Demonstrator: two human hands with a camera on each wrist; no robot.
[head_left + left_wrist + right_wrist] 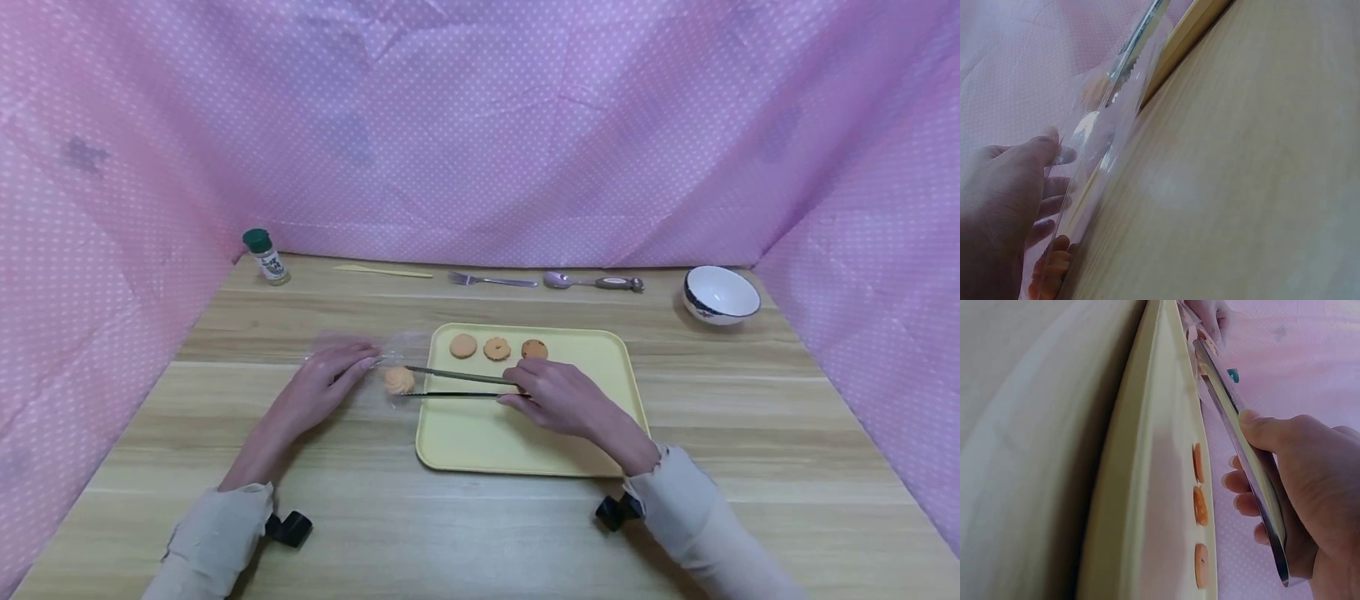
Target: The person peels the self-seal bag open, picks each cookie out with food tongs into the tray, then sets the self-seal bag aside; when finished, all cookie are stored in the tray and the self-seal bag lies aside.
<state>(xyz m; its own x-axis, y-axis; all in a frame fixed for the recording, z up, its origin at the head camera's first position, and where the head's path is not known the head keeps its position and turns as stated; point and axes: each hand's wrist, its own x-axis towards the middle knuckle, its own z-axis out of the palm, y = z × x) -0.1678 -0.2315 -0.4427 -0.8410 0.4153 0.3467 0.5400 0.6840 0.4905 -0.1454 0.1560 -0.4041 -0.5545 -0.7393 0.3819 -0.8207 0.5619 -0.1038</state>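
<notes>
My left hand (330, 379) pinches the edge of a clear plastic bag (1091, 137) to the left of the tray, thumb on top. My right hand (558, 400) grips metal tongs (461, 377), which reach left across the tray into the bag. A swirled round cookie (399, 381) lies between the tong tips, behind the clear film. On the pale yellow tray (457, 446), along its far side, sit a plain round cookie (462, 346), a flower-shaped cookie (497, 348) and a dotted cookie (534, 348). An orange-brown piece (1054, 269) shows low in the left wrist view.
Along the table's back lie a pale yellow knife (382, 271), a fork (495, 281) and a spoon (600, 282). A green-capped shaker (266, 257) stands back left, a white bowl (722, 293) back right. Pink dotted cloth (480, 125) hangs around the table.
</notes>
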